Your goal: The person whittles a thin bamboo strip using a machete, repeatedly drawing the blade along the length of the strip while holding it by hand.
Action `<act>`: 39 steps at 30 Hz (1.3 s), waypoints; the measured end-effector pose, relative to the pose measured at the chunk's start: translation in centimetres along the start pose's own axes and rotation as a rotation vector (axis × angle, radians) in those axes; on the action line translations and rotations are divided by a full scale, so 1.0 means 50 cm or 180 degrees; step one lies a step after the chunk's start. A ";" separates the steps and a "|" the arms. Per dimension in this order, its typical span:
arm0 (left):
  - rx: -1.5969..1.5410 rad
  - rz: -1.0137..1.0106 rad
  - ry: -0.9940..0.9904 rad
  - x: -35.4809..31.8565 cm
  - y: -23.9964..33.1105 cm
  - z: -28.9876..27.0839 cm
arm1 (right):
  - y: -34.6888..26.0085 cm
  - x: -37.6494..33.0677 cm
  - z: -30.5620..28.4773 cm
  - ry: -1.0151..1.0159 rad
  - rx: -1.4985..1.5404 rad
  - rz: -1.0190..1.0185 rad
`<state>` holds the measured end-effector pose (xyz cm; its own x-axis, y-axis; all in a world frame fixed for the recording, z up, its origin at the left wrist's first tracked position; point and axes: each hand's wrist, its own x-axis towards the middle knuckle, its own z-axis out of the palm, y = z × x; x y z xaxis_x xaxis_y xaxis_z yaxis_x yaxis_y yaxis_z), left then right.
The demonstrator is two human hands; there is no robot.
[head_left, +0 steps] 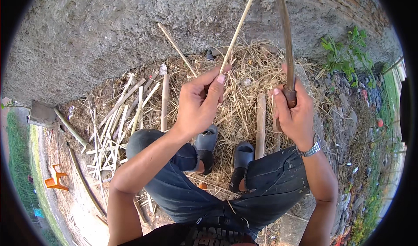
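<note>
Your left hand [201, 103], nearly closed, pinches a pale strip [238, 30] above the straw [238, 109]; a light, steady grip should serve. Your right hand [297, 113] wraps the handle [290, 97] of a curved tool [286, 28]; best angle it clear of your left hand.

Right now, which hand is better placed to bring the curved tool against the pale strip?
Probably the right hand: it grips the curved tool by its handle, while the left hand pinches the pale strip.
</note>
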<state>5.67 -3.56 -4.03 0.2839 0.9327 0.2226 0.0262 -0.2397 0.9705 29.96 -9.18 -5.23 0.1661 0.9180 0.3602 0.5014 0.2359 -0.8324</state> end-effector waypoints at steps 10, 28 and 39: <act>-0.1219 -0.0757 0.0195 -0.003 0.015 -0.034 | -0.007 0.006 -0.012 0.0034 -0.0034 0.0444; -0.1618 -0.1676 -0.0133 -0.034 -0.015 -0.013 | -0.007 -0.010 0.019 -0.1644 -0.0776 -0.0102; -0.1832 -0.1586 -0.0335 -0.024 -0.012 -0.028 | -0.004 0.000 0.022 -0.0967 -0.1580 -0.0628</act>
<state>3.97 -4.17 -4.73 0.4598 0.8562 -0.2358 -0.3199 0.4073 0.8554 28.93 -8.89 -5.52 -0.1829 0.9392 0.2905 0.8458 0.3009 -0.4405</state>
